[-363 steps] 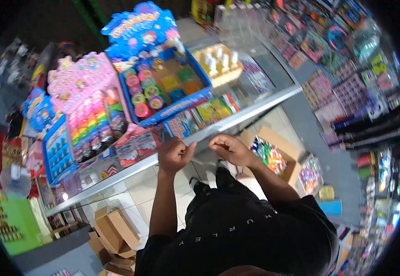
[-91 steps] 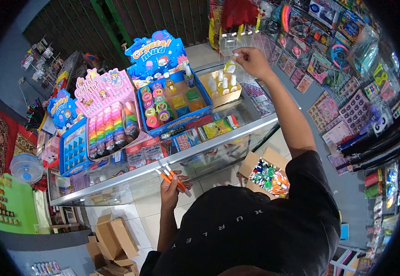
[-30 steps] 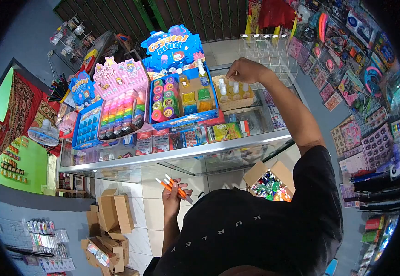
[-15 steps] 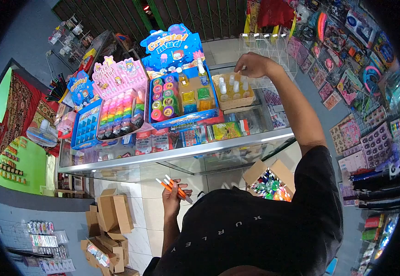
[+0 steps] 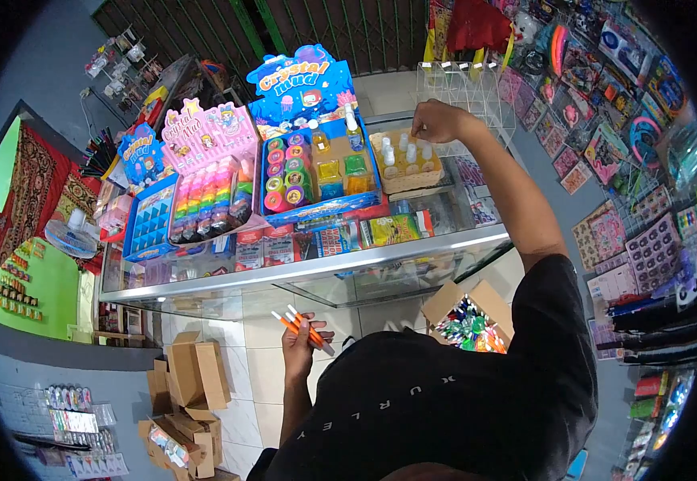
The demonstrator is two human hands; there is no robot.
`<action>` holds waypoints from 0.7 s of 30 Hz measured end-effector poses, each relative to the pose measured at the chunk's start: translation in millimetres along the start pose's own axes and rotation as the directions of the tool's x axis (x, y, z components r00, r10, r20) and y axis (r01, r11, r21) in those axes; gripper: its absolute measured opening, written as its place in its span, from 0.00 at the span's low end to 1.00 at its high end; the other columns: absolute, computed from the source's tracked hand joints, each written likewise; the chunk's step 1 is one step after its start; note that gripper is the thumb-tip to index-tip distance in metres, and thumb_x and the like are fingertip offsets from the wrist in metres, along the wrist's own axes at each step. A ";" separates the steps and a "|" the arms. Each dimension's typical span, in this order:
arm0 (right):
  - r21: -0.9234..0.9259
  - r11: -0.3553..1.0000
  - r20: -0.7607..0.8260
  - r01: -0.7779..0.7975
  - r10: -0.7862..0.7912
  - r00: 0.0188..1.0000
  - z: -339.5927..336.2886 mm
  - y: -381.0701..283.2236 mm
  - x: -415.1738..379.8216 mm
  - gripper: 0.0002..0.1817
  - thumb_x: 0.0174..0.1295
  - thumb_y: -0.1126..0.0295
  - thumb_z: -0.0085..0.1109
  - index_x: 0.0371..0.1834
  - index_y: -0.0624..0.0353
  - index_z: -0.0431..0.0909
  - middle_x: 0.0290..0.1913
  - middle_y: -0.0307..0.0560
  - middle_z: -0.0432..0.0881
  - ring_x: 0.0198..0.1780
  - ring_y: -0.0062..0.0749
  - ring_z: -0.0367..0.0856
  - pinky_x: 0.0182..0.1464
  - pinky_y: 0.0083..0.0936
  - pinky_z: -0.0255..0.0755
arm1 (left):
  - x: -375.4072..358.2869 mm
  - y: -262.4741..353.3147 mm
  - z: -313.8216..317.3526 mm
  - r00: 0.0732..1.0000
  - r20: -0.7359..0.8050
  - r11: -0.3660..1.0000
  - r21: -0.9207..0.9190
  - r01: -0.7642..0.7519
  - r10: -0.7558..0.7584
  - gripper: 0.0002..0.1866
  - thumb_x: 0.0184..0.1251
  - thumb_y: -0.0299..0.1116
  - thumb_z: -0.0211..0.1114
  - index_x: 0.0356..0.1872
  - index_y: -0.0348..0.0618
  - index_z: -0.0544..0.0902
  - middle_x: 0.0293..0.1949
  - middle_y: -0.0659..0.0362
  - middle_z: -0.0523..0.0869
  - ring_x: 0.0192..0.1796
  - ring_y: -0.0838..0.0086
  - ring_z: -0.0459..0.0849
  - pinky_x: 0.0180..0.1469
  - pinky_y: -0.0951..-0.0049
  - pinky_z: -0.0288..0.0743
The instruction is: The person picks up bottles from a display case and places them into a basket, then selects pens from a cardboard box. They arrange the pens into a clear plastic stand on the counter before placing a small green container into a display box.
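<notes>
In my left hand point(image 5: 300, 338) are orange pens point(image 5: 303, 327) with white ends, held low in front of the glass counter. My right hand point(image 5: 438, 122) is raised over the back right of the counter, its fingers curled together; anything between them is too small to make out. Just below it stands a woven basket point(image 5: 396, 183) with small white-capped bottles point(image 5: 410, 152). The clear rack point(image 5: 476, 96) is directly beside that hand. Left of the basket is the blue Crystal Mud box point(image 5: 316, 210) holding round tubs, jars and bottles.
A pink Crystal Mud box point(image 5: 212, 136) and a blue divided tray point(image 5: 149, 220) share the glass counter point(image 5: 300, 275). An open carton of pens point(image 5: 492, 301) stands on the floor at right, empty-looking cartons point(image 5: 192, 373) at left. Packaged goods hang on the right wall.
My right hand has dropped slightly and its fingers are more curled in. My left hand keeps the pens in almost the same place.
</notes>
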State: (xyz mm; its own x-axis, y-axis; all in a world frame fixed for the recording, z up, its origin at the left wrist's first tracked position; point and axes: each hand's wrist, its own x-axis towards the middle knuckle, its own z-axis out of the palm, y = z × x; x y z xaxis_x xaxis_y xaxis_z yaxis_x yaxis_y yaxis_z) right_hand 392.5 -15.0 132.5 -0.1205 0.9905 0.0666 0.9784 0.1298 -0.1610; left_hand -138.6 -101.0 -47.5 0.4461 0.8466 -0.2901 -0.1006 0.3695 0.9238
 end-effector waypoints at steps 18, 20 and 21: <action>0.065 0.974 -0.184 -0.217 0.225 0.957 -14.7 -45.1 -48.6 0.12 0.50 0.72 0.65 0.40 0.59 0.83 0.46 0.55 0.84 0.50 0.49 0.81 0.55 0.39 0.75 | 0.6 -9.1 -8.1 1.000 0.026 0.999 -0.043 0.017 -0.016 0.20 0.77 0.44 0.54 0.55 0.35 0.71 0.38 0.48 0.85 0.33 0.57 0.89 0.36 0.59 0.86; 0.099 0.975 -0.244 -0.198 0.217 0.945 -8.4 -51.4 -54.4 0.12 0.51 0.72 0.66 0.40 0.58 0.83 0.46 0.54 0.83 0.50 0.48 0.81 0.54 0.39 0.75 | 1.6 -11.7 -8.6 0.999 0.035 0.999 -0.041 0.025 -0.024 0.20 0.77 0.44 0.54 0.55 0.35 0.71 0.38 0.48 0.85 0.33 0.57 0.89 0.37 0.59 0.86; 0.116 0.975 -0.276 -0.188 0.213 0.937 -7.2 -57.0 -56.5 0.12 0.51 0.71 0.66 0.41 0.58 0.83 0.45 0.53 0.83 0.50 0.48 0.81 0.54 0.39 0.75 | 2.2 -11.7 -8.6 0.999 0.050 0.999 -0.044 0.021 -0.019 0.20 0.77 0.44 0.54 0.55 0.35 0.72 0.39 0.48 0.85 0.34 0.57 0.89 0.38 0.59 0.86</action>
State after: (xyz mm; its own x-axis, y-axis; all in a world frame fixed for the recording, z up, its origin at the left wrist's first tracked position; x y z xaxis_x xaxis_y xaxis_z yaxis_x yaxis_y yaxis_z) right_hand 344.7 -78.7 145.0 0.1422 0.9434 0.2997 0.9573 -0.0540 -0.2841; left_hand -144.1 -100.2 -61.2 0.4919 0.8194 -0.2943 -0.1301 0.4034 0.9057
